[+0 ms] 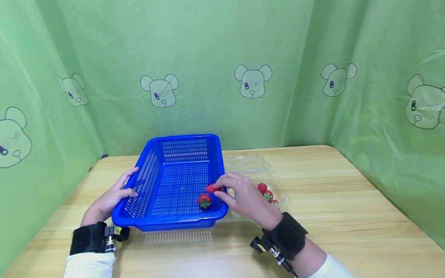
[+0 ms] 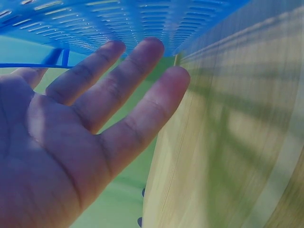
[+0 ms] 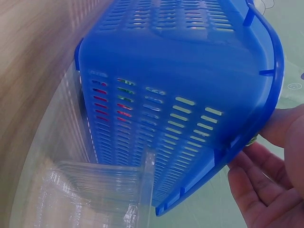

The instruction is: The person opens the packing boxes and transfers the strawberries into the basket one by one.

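Note:
A blue plastic basket (image 1: 180, 189) with slotted sides sits on the left half of the table. My left hand (image 1: 112, 197) holds its left rim, thumb over the edge; in the left wrist view the other fingers (image 2: 147, 104) stretch along the outside below the rim. Over the basket's right rim, my right hand (image 1: 245, 197) pinches a red strawberry (image 1: 213, 188) between thumb and fingers, its tip pointing left. Another strawberry (image 1: 204, 201) with green leaves lies inside the basket near the front right corner. In the right wrist view the basket wall mostly hides the fruit.
Right of the basket stands a clear plastic clamshell box (image 1: 278, 185), lid folded back, with several strawberries (image 1: 267, 194) in it; my right hand covers part of it. The wooden table (image 1: 333, 216) reaches back to a green curtain (image 1: 208, 46) with bear-head prints.

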The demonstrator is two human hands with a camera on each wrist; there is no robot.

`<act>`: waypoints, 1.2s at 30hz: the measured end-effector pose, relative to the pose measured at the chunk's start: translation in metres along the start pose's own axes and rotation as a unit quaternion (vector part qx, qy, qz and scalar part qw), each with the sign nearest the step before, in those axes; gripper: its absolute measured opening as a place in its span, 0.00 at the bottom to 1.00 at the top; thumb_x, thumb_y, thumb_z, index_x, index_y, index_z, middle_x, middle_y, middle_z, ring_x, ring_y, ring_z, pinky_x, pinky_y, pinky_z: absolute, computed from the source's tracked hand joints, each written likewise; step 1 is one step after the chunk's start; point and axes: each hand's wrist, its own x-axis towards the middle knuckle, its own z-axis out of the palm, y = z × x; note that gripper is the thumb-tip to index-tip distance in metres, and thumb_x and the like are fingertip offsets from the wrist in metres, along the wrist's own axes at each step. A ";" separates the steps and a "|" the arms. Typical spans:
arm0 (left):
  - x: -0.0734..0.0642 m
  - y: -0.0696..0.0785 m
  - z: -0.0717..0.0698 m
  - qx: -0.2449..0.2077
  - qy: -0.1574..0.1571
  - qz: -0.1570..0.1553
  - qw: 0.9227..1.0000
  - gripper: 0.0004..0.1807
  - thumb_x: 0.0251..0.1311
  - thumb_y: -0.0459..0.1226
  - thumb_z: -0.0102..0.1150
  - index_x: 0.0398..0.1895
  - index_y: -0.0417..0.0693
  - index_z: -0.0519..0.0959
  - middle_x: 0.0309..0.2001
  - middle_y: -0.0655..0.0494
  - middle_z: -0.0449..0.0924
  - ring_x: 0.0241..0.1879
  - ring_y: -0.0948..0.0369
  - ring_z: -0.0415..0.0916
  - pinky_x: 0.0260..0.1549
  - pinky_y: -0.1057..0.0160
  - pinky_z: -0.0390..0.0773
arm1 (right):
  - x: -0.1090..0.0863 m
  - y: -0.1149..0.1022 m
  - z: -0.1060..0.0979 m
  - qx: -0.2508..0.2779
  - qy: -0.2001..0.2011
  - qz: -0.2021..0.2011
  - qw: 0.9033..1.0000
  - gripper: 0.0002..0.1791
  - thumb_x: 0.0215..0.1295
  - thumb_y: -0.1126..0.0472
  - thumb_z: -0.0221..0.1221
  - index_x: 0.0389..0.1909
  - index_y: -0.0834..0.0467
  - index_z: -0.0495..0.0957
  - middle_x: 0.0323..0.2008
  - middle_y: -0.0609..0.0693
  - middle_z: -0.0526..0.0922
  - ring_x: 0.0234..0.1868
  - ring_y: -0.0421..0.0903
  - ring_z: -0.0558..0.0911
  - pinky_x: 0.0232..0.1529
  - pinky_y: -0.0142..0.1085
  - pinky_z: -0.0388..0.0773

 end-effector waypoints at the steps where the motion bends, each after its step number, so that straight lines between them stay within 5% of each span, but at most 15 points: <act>1: 0.000 0.000 0.000 0.000 0.000 0.000 1.000 0.47 0.60 0.29 0.45 0.77 0.60 0.34 0.69 0.28 0.42 0.44 0.47 0.77 0.41 0.47 0.81 | 0.000 0.000 0.000 -0.001 0.000 0.001 1.000 0.07 0.59 0.62 0.66 0.38 0.56 0.85 0.39 0.46 0.84 0.43 0.42 0.83 0.44 0.33 0.81; 36: -0.001 0.001 0.000 -0.002 -0.001 0.000 1.000 0.47 0.60 0.29 0.44 0.77 0.60 0.34 0.68 0.27 0.44 0.44 0.47 0.77 0.41 0.47 0.81 | -0.001 0.001 -0.003 -0.018 0.007 -0.009 1.000 0.04 0.60 0.64 0.66 0.36 0.58 0.83 0.38 0.49 0.83 0.42 0.44 0.82 0.46 0.35 0.81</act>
